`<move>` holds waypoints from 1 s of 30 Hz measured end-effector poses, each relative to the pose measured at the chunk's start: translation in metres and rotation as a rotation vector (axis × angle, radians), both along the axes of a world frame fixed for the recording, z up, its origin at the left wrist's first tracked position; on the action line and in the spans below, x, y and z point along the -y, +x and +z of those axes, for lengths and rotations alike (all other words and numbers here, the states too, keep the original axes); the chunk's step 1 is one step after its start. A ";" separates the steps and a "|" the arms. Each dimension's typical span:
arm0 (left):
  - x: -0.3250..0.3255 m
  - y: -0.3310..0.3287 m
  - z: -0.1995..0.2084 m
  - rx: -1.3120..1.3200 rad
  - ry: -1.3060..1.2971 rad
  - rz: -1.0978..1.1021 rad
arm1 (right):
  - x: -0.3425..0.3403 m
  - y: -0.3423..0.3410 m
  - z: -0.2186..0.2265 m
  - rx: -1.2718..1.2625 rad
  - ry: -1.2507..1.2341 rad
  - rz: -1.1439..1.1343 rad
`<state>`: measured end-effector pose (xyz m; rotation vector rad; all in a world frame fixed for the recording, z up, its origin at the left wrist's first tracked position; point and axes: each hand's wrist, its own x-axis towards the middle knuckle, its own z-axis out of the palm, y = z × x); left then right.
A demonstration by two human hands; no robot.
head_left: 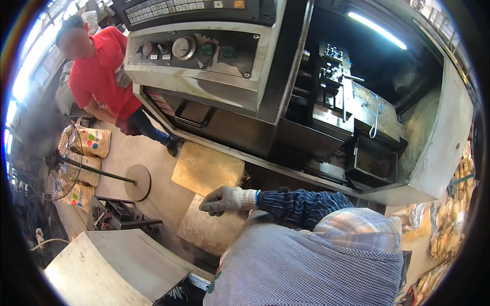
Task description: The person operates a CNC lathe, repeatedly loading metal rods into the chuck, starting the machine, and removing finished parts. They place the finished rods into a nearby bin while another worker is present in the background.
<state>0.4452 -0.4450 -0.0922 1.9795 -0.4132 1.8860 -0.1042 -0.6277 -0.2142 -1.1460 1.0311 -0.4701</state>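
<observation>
My right hand (220,201), in a grey work glove with a white knitted cuff, reaches leftward across the front of my body. Its fingers curl in loosely, and nothing shows between them. A dark blue patterned sleeve (301,205) covers that forearm, with plaid cloth (360,227) above it. Behind the hand in the picture are a pale board (206,227) and a yellowish board (208,168) on the floor; the hand appears held above them. Nearest beyond lies the lower front of a large metalworking machine (224,130). My left hand is out of view.
The machine's control panel (191,53) has knobs and buttons. Its open bay holds a tool slide (332,97). A person in a red shirt (104,71) stands at far left, near a floor fan (64,158) and sacks (94,142). A pale metal cabinet (109,270) stands at near left.
</observation>
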 end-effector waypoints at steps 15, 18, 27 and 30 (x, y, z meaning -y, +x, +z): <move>0.066 -0.182 -0.008 -0.229 0.056 -1.014 | -0.160 -0.219 0.040 0.067 -0.442 -1.227; 0.082 -0.240 0.002 -0.289 0.078 -1.177 | -0.154 -0.289 0.020 -0.082 -0.509 -1.626; 0.166 -0.447 0.016 -0.470 0.198 -1.559 | -0.091 -0.453 -0.048 -1.064 -0.056 -1.265; 0.210 -0.525 0.016 -0.142 0.311 -1.710 | -0.090 -0.468 -0.074 -0.329 -0.081 -1.566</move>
